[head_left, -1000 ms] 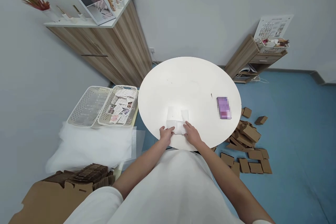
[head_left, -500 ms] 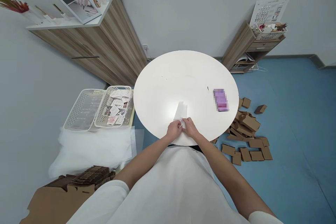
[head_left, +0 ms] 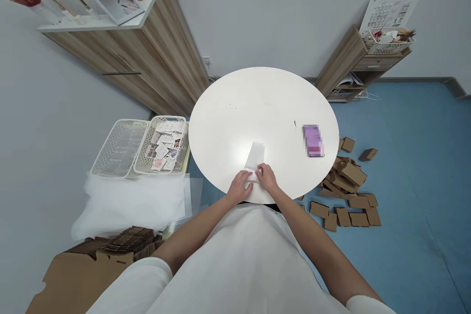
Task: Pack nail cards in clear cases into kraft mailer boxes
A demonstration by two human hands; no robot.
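A strip of thin white foam sheet (head_left: 255, 152), folded at its near end, lies on the round white table (head_left: 265, 98) close to the front edge. My left hand (head_left: 239, 187) grips the near left side of the sheet, thumb and fingers curved around the folded part. Across from it, my right hand (head_left: 267, 177) pinches the right side of the fold between thumb and fingertips. Whether anything is wrapped inside the fold, I cannot tell. To the right on the tabletop lies a purple, blurred-out packet (head_left: 313, 141).
Left of the table stand a basket of cards (head_left: 162, 144), a basket of clear plastic pieces (head_left: 119, 149), a pile of white sheets (head_left: 136, 203) and flat cardboard (head_left: 84, 279). Small brown boxes (head_left: 349, 174) lie on the blue floor at right. Cabinets (head_left: 172, 54) stand behind.
My left hand has opened out slightly and shifted left and down along the sheet. My right hand has moved slightly on the fold, showing more of its flattened near end. The view has shifted a little.
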